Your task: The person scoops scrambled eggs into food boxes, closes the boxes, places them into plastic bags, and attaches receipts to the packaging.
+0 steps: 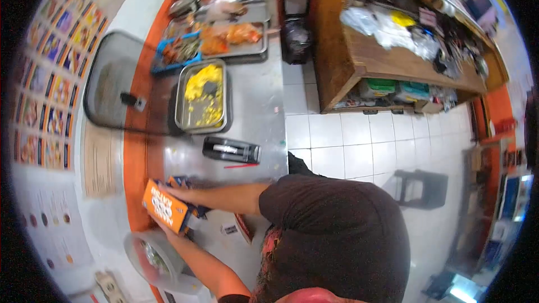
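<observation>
An orange carton with white and dark lettering [164, 206] is held between my two hands over the left side of the counter. My right hand [173, 192] grips its upper edge, fingers partly hidden. Along the lower edge, my left hand [168, 226] is closed on the same carton. Dark blue and orange packaging [197, 211] lies behind and beside my right hand. Just below my left hand stands a translucent plastic tub [136, 245] with something greenish inside. A paper with a dark printed square [229, 229] rests on the counter under my forearms.
Farther along the metal counter [255, 115] are a black stapler-like device [231, 150], a red stick [241, 166] and a metal tray of yellow food [178, 113]. Beyond them sit a blue tray [177, 67] and a tray of orange food [261, 51]. A wooden shelf [387, 64] stands right.
</observation>
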Tool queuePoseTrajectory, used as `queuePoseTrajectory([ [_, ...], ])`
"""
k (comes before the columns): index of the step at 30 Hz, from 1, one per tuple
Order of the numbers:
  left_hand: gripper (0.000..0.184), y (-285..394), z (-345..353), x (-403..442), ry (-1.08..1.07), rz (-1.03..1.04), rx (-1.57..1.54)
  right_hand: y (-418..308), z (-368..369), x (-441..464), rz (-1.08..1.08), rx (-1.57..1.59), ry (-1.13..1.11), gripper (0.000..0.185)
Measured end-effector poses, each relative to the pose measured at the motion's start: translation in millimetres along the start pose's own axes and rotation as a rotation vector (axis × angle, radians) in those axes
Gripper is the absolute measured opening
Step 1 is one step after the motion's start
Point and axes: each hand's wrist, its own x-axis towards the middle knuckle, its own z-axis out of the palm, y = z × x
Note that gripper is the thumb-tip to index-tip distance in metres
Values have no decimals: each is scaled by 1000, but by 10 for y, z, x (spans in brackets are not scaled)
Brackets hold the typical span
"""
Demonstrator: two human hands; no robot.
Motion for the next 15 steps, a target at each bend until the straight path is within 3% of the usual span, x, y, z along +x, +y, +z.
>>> queuePoseTrajectory([
  [8, 78, 400, 392, -664, 98, 216, 32, -449, 213, -385, -173, -98, 112, 113],
  [10, 78, 476, 527, -846, 70, 267, 37, -772, 339, -551, -243, -39, 213, 115],
  [12, 77, 512, 680, -1021, 17, 304, 24, -1073, 349, -866, -343, 124, 117, 115],
  [15, 77, 435, 1097, -1222, -99, 321, 6, -1408, 148, -1618, -348, 31, 299, 115],
])
